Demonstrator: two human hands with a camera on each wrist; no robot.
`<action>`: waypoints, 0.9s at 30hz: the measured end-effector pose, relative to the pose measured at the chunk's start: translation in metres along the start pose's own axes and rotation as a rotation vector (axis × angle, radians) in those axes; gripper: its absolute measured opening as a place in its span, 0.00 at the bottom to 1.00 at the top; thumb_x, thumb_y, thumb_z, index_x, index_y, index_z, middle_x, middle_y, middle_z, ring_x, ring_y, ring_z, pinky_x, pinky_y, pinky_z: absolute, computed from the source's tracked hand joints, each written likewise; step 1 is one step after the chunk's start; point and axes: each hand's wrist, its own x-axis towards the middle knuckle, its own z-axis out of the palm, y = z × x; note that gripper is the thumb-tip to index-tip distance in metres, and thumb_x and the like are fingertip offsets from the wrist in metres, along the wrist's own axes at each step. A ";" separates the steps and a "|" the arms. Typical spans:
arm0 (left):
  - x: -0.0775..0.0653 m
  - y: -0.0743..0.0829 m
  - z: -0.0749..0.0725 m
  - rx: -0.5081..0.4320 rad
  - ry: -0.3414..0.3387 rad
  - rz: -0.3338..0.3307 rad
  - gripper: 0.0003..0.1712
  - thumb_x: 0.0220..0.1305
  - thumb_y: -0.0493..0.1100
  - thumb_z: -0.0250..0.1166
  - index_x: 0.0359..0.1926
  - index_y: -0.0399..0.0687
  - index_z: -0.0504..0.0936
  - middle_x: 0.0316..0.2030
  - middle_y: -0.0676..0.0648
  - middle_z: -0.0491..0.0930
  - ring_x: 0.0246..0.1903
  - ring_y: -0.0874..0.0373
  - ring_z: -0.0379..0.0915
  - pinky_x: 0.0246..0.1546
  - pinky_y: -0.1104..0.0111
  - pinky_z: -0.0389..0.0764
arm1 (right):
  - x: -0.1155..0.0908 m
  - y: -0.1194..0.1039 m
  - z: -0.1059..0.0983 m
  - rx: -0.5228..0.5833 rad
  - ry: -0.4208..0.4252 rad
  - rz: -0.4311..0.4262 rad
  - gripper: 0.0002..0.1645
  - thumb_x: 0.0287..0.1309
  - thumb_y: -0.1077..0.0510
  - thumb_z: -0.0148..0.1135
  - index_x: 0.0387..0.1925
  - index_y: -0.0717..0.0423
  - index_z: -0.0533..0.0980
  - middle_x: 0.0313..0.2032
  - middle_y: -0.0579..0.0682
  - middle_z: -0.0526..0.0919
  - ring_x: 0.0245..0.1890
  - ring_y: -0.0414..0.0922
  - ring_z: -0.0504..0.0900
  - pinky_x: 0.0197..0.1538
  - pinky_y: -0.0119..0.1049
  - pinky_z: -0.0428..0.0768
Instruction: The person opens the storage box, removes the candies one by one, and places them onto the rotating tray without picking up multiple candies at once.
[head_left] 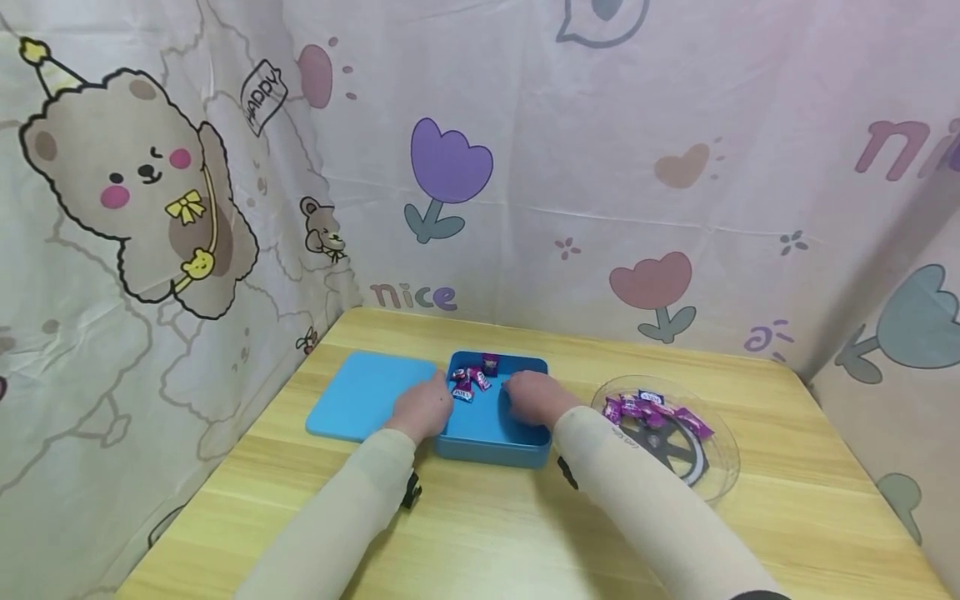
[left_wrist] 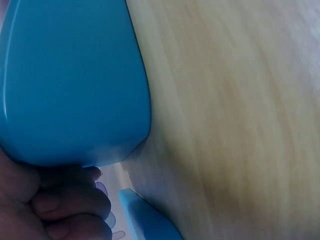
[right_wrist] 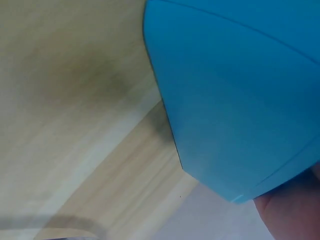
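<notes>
A blue rectangular box (head_left: 491, 452) stands uncovered on the table. Several purple-wrapped candies (head_left: 463, 379) lie in its back left part. My left hand (head_left: 423, 407) is at the box's left rim with fingers curled, gripping the edge. In the left wrist view those curled fingers (left_wrist: 75, 202) are close against the box wall (left_wrist: 75, 85). My right hand (head_left: 536, 398) reaches over the right rim, fingertips down inside. What those fingertips hold or touch is hidden. In the right wrist view only part of that hand (right_wrist: 295, 210) shows beside the box (right_wrist: 235, 110).
A flat blue lid (head_left: 360, 396) lies left of the box. To the right, a clear round dish (head_left: 723, 467) holds several purple candies (head_left: 652, 410), with a dark spoked pattern under them. A printed cloth (head_left: 525, 167) hangs behind the wooden table (head_left: 480, 533).
</notes>
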 end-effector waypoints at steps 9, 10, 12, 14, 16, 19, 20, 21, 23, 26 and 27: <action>0.002 -0.002 0.001 0.028 0.011 0.024 0.33 0.78 0.44 0.43 0.78 0.34 0.53 0.73 0.37 0.62 0.61 0.45 0.71 0.51 0.51 0.80 | -0.005 0.002 0.006 0.004 0.044 -0.009 0.16 0.70 0.54 0.63 0.55 0.50 0.84 0.43 0.49 0.87 0.43 0.47 0.83 0.58 0.48 0.80; 0.003 -0.002 0.001 0.027 0.013 0.026 0.33 0.78 0.44 0.43 0.78 0.34 0.53 0.73 0.38 0.62 0.62 0.45 0.70 0.51 0.51 0.80 | -0.005 0.002 0.006 0.002 0.050 -0.010 0.15 0.69 0.54 0.64 0.55 0.50 0.85 0.42 0.49 0.87 0.42 0.46 0.82 0.57 0.48 0.81; 0.003 -0.002 0.001 0.025 0.011 0.027 0.33 0.78 0.44 0.43 0.78 0.34 0.53 0.74 0.38 0.62 0.65 0.44 0.68 0.54 0.49 0.78 | -0.006 0.002 0.006 0.002 0.058 -0.013 0.15 0.70 0.55 0.64 0.54 0.50 0.85 0.42 0.48 0.87 0.41 0.46 0.82 0.57 0.47 0.81; 0.003 -0.001 0.000 0.027 0.007 0.027 0.33 0.78 0.44 0.44 0.78 0.34 0.53 0.74 0.38 0.61 0.66 0.43 0.67 0.57 0.47 0.77 | -0.007 0.002 0.005 -0.002 0.060 -0.018 0.15 0.70 0.55 0.64 0.54 0.50 0.85 0.43 0.48 0.87 0.42 0.46 0.82 0.57 0.47 0.81; 0.002 -0.001 0.000 0.025 0.002 0.021 0.33 0.78 0.44 0.44 0.78 0.34 0.53 0.74 0.38 0.61 0.68 0.42 0.65 0.60 0.46 0.75 | -0.009 0.002 0.004 -0.003 0.062 -0.034 0.15 0.70 0.56 0.64 0.54 0.49 0.85 0.45 0.48 0.87 0.45 0.47 0.83 0.58 0.47 0.80; 0.002 0.000 -0.002 0.024 -0.006 0.009 0.34 0.78 0.44 0.44 0.78 0.33 0.52 0.74 0.37 0.61 0.66 0.43 0.67 0.58 0.47 0.76 | -0.011 0.002 0.004 0.005 0.066 -0.062 0.15 0.70 0.57 0.63 0.55 0.49 0.85 0.48 0.48 0.87 0.49 0.48 0.83 0.59 0.47 0.79; 0.001 0.000 -0.002 0.022 -0.007 0.006 0.34 0.78 0.44 0.44 0.78 0.33 0.52 0.74 0.36 0.61 0.65 0.43 0.68 0.58 0.46 0.76 | -0.012 0.003 0.004 0.012 0.065 -0.071 0.15 0.71 0.57 0.62 0.55 0.49 0.85 0.49 0.48 0.87 0.50 0.49 0.83 0.59 0.47 0.79; 0.001 0.001 -0.002 0.022 -0.008 0.001 0.34 0.78 0.44 0.44 0.78 0.34 0.52 0.73 0.36 0.62 0.66 0.43 0.67 0.58 0.46 0.75 | -0.012 0.003 0.004 0.017 0.065 -0.078 0.15 0.71 0.57 0.61 0.55 0.49 0.85 0.50 0.48 0.87 0.51 0.49 0.83 0.60 0.47 0.79; 0.001 0.001 -0.002 0.020 -0.012 -0.003 0.34 0.78 0.44 0.44 0.78 0.33 0.52 0.73 0.36 0.62 0.66 0.42 0.67 0.59 0.45 0.74 | -0.013 0.004 0.005 0.028 0.066 -0.094 0.15 0.73 0.57 0.59 0.56 0.50 0.84 0.51 0.49 0.86 0.53 0.49 0.82 0.60 0.47 0.78; 0.002 0.000 -0.001 0.027 -0.010 0.002 0.34 0.78 0.44 0.45 0.78 0.33 0.52 0.73 0.35 0.63 0.68 0.40 0.65 0.62 0.43 0.71 | -0.014 0.004 0.006 0.037 0.073 -0.117 0.15 0.73 0.57 0.59 0.55 0.51 0.85 0.50 0.49 0.86 0.53 0.49 0.83 0.61 0.47 0.78; 0.001 0.000 -0.001 0.030 -0.009 0.005 0.34 0.78 0.44 0.45 0.77 0.32 0.53 0.73 0.35 0.63 0.68 0.40 0.64 0.62 0.42 0.71 | -0.014 0.004 0.006 0.036 0.079 -0.126 0.14 0.73 0.57 0.59 0.54 0.51 0.85 0.49 0.49 0.87 0.52 0.48 0.83 0.61 0.47 0.78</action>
